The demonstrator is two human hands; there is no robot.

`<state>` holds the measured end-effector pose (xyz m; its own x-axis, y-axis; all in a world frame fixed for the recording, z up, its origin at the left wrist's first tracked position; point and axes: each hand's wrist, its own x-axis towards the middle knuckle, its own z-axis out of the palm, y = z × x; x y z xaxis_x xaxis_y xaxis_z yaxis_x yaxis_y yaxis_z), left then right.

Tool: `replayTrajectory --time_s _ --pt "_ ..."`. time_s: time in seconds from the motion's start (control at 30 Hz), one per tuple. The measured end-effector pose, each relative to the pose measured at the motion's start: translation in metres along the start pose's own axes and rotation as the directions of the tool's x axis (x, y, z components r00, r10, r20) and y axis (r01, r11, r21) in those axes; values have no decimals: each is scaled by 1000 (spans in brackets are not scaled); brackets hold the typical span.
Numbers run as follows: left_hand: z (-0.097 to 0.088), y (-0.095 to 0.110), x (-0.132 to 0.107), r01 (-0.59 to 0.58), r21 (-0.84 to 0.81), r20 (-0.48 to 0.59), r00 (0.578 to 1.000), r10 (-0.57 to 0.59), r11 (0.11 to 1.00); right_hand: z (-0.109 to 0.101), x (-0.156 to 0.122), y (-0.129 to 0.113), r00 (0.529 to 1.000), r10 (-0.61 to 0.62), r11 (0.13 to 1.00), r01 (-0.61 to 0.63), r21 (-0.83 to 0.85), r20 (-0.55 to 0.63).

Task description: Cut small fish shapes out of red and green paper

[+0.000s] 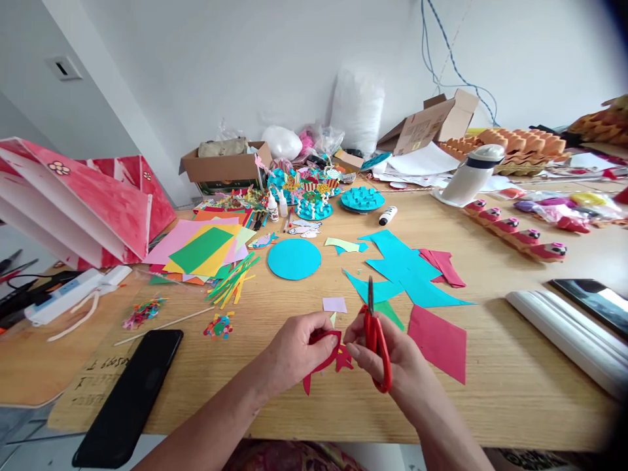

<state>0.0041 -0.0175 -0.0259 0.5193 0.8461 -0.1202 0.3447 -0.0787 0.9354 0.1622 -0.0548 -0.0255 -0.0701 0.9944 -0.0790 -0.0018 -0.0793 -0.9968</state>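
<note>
My left hand (pixel 307 347) pinches a dark red paper piece (pixel 330 353) close to the table's front edge. Just right of it, my right hand (pixel 387 356) is closed around red-handled scissors (pixel 377 340), their dark blades pointing up and away from me. A small red paper cutout (pixel 344 358) shows between the two hands, low down. Beyond the hands lie a lilac paper scrap (pixel 334 305) and blue paper offcuts (pixel 407 268). A red paper sheet (pixel 438 343) rests right of my right hand. Farther back sits a blue paper circle (pixel 294 259).
Stacked coloured paper (pixel 206 248) and thin strips (pixel 234 280) lie left of centre. A black phone (pixel 130 396) is at the front left. Glue bottles (pixel 273 206) and blue paper crafts (pixel 362 199) stand farther back. At right are an egg-carton strip (pixel 515 232) and a white bar (pixel 564 337).
</note>
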Motion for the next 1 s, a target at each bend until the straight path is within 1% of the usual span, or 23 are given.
replayTrajectory --time_s 0.1,0.27,0.43,0.53,0.63,0.7,0.77,0.8,0.87,0.9,0.93,1.0 --pt "-7 -2 -3 -17 34 -3 1000 17 999 6 10 -7 996 23 999 -21 -30 83" --pt "-19 -6 -7 -51 57 2 999 51 997 17 24 -10 994 33 997 -25 -66 108" --pt "-30 -6 -13 -19 1 45 999 19 1000 27 32 -15 992 33 999 -29 -36 125" --pt "-35 -8 -15 1 -53 63 998 2 999 34 34 -17 991 35 997 -27 -66 133" --pt "-42 -9 -17 5 -111 61 998 2 994 38 38 -17 993 33 997 -25 -79 112" --pt "-47 -9 -19 0 -181 41 999 8 984 38 42 -16 998 32 999 -30 -34 55" --pt "-51 -11 -22 -32 -321 -44 999 19 946 36 45 -15 999 7 998 -4 57 -54" --pt "-52 -12 -23 -70 -412 -115 993 24 908 35 46 -15 993 -8 993 22 114 -117" --pt "-50 -17 -26 -187 -576 -277 960 25 796 36 47 -14 972 -22 967 80 243 -234" --pt "-48 -20 -26 -230 -621 -319 947 26 749 37 48 -14 961 -22 947 108 302 -276" --pt "-45 -23 -26 -244 -645 -324 946 30 724 40 48 -14 951 -24 928 136 346 -307" --pt "-37 -27 -23 -188 -652 -231 972 44 734 48 47 -13 945 -30 899 168 405 -326"
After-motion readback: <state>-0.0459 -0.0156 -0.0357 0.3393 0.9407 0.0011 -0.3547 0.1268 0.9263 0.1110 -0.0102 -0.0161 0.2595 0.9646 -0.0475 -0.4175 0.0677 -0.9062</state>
